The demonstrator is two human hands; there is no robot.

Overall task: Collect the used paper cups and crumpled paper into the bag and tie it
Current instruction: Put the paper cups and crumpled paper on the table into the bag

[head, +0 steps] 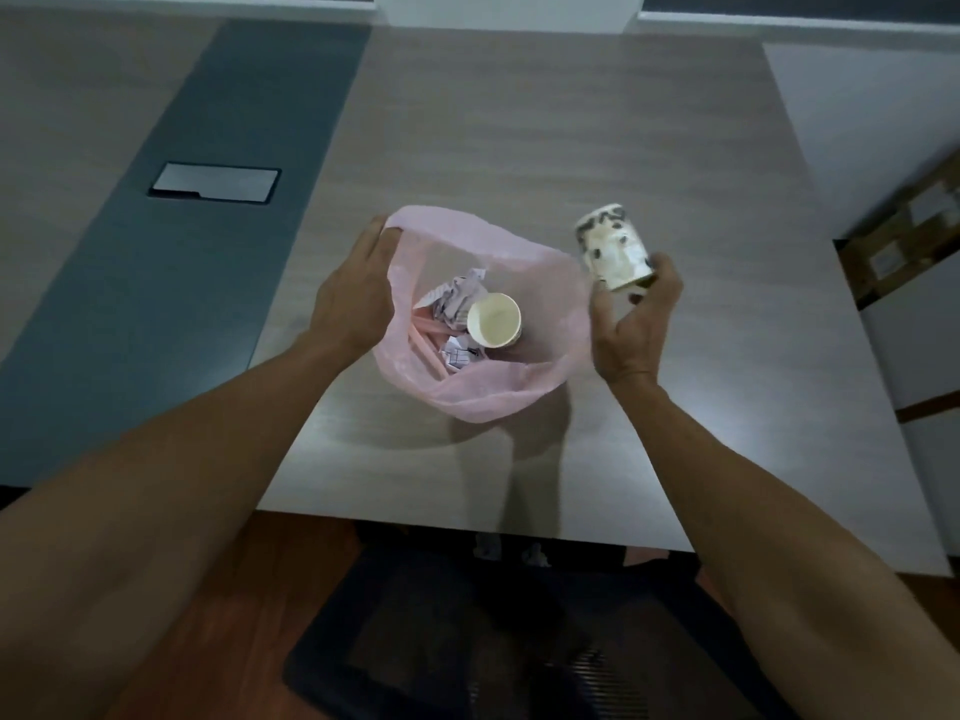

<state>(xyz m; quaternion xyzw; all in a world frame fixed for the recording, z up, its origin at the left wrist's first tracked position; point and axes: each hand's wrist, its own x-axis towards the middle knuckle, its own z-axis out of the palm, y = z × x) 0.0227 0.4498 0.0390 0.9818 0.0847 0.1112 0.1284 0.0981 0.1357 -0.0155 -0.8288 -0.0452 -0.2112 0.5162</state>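
Observation:
A thin pink plastic bag [511, 392] stands open on the wooden table. Inside it lie a white paper cup [493, 320] with its mouth facing up, crumpled paper [458, 296] and a smaller printed scrap [457, 356]. My left hand [358, 293] grips the bag's left rim and holds it open. To the right of the bag, my right hand [636, 324] holds a patterned paper cup [615, 249] by its lower end, slightly blurred, a little above the table.
The table [571, 137] has a grey strip with a metal cable hatch [215, 182] at the left. A cardboard box [904, 236] sits beyond the table's right edge. A dark chair [467, 641] stands below the near edge.

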